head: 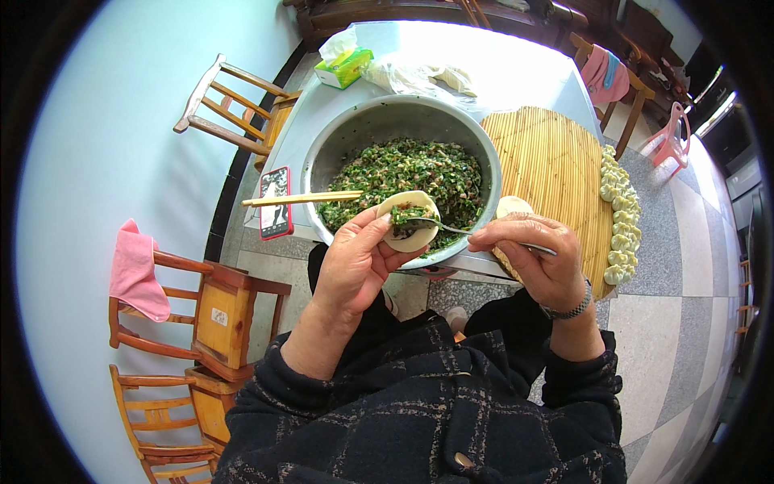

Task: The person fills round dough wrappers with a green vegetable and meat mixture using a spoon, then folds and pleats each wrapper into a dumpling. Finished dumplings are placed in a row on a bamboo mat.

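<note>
My left hand (361, 257) holds a round dough wrapper (417, 241) over the near rim of a large metal basin (399, 112). A mound of chopped green filling (406, 213) lies on the wrapper. In my right hand (532, 248) is a metal spoon (450, 228), its bowl end touching the filling on the wrapper. Chopped greens with small pale and pinkish bits (411, 163) fill much of the basin. A pair of chopsticks (302, 198) rests across the basin's left rim. Another dough wrapper (514, 206) lies beyond my right hand, partly hidden by it.
Pleated dumplings (621, 224) line the right edge of a round reed mat (544, 151). A phone (276, 202) lies left of the basin. Behind it are a tissue box (343, 66) and a plastic bag (417, 78) on the table (514, 60). Wooden chairs (227, 302) stand at left.
</note>
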### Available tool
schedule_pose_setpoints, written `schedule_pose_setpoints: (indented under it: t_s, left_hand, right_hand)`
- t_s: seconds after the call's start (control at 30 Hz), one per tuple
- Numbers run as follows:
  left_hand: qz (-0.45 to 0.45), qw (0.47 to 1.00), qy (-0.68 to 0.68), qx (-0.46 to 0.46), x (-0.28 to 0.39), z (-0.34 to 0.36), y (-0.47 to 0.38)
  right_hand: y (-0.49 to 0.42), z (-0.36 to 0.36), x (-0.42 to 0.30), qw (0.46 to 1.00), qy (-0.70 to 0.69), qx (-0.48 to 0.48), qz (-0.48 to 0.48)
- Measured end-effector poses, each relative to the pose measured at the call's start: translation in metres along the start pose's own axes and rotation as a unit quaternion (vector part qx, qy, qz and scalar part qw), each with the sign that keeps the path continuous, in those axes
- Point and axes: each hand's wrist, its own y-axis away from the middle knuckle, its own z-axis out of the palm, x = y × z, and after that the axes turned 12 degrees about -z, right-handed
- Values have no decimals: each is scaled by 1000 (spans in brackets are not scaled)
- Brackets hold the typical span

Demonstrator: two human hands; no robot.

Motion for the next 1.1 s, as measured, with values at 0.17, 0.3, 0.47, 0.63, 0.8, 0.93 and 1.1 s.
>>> schedule_pose_setpoints:
  t_s: [0.17, 0.3, 0.47, 0.63, 0.8, 0.93, 1.1]
  left_hand:
    - [1, 1000, 16, -8, 1, -1, 1]
    - [14, 1000, 10, -6, 2, -1, 0]
    - [3, 1000, -15, 7, 6, -3, -2]
    - [-12, 998, -57, 9, 13, -4, -6]
    - [-30, 993, -111, 13, 22, -5, -11]
    - [-34, 987, -154, 28, 27, -4, -14]
    - [-25, 983, -180, 31, 30, -3, -18]
  right_hand:
    - [-2, 6, 2, 997, -37, 64, 2]
    - [-2, 3, 4, 984, -109, 136, 28]
    - [-3, -20, 13, 995, -76, 58, 0]
    - [-12, -39, 18, 998, -51, 14, -38]
    - [-25, -52, 13, 995, -8, -64, -81]
    - [-33, -52, 11, 990, -11, -111, -87]
    - [-41, -48, 16, 987, -7, -134, -91]
